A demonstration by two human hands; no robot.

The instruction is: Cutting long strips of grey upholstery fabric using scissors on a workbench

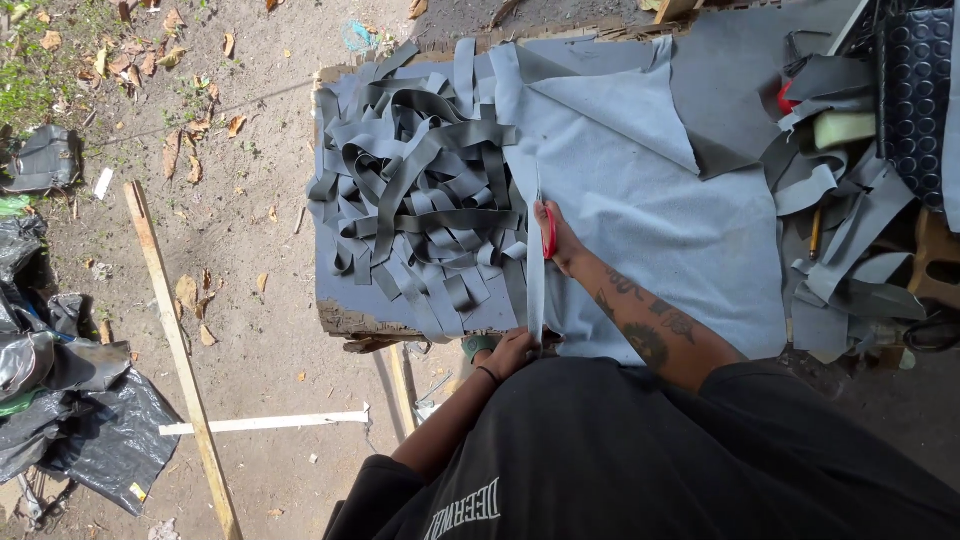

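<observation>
1. Our right hand (556, 238) grips red scissors (549, 233), fingers closed through the handles, blades on the grey sheet (640, 190).
2. Our left hand (512, 350) pinches the near end of a narrow strip (535, 270) at the table's front edge.
3. The sheet covers the table (345, 318); a pile of cut strips (420, 190) lies just left of it.
</observation>
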